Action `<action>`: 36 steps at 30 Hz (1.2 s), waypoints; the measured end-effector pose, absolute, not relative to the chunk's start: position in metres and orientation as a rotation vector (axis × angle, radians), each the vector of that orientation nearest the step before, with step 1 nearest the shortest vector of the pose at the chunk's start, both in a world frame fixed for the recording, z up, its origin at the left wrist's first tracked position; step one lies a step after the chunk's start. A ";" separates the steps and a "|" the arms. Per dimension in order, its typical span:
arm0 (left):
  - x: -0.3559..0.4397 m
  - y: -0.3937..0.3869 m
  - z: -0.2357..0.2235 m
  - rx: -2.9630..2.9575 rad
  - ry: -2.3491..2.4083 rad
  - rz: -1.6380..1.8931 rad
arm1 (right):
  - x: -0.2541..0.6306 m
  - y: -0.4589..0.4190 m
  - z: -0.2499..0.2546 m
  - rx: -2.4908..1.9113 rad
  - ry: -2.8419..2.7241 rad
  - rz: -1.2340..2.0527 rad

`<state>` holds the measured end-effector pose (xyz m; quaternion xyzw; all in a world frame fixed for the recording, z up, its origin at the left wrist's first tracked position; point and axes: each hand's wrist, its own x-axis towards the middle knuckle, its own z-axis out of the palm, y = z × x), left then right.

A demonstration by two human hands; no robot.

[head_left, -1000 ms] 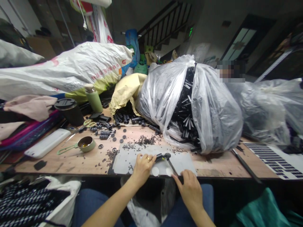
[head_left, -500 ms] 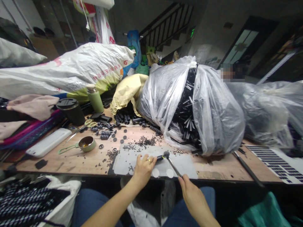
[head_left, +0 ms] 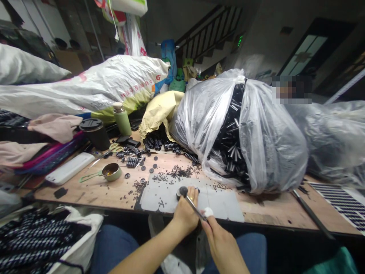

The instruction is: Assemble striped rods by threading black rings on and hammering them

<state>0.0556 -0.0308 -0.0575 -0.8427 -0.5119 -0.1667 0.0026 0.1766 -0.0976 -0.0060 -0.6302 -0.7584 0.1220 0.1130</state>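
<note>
1. The person's left hand (head_left: 186, 210) rests at the near middle of the table, fingers curled closely over a dark, short cylindrical piece (head_left: 197, 190). The hand hides most of this piece; only small dark parts show beside the fingers.
2. The right hand (head_left: 218, 235), just to the right and nearer, is closed around the lower end of a slim metal hammer with a round, dark head (head_left: 194, 207).
3. The hammer slants far and left across the left hand, its head by the fingers; whether it touches them I cannot tell.
4. Under the left hand and the piece lies a translucent whitish plastic sheet (head_left: 225, 203), at the near edge of a pale wooden tabletop (head_left: 97, 190).
5. Just beyond the sheet, tiny black beads (head_left: 182, 172) are scattered thickly.
6. Farther left stand a small pale-green pan with a long handle (head_left: 114, 176), a black lidded tumbler (head_left: 95, 135) and a light-green bottle (head_left: 122, 121).
7. At the far right, a big clear plastic bag (head_left: 265, 140) bulges with black tubes (head_left: 234, 156).
8. Left of it sits crumpled yellow paper (head_left: 159, 110).
</note>
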 end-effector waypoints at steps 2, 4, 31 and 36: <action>0.052 -0.028 -0.047 -2.664 -1.756 -0.496 | 0.186 -0.091 0.000 -1.925 -2.131 0.338; 0.046 -0.025 -0.035 -2.785 -1.788 -0.436 | 0.200 -0.080 0.005 -2.032 -2.073 0.281; -0.034 0.077 -0.012 -2.304 -2.074 -0.280 | 0.261 0.085 0.006 -2.159 -1.974 -0.355; -0.029 0.020 -0.017 -2.330 -2.070 -0.231 | 0.263 0.086 0.005 -2.196 -1.832 -0.302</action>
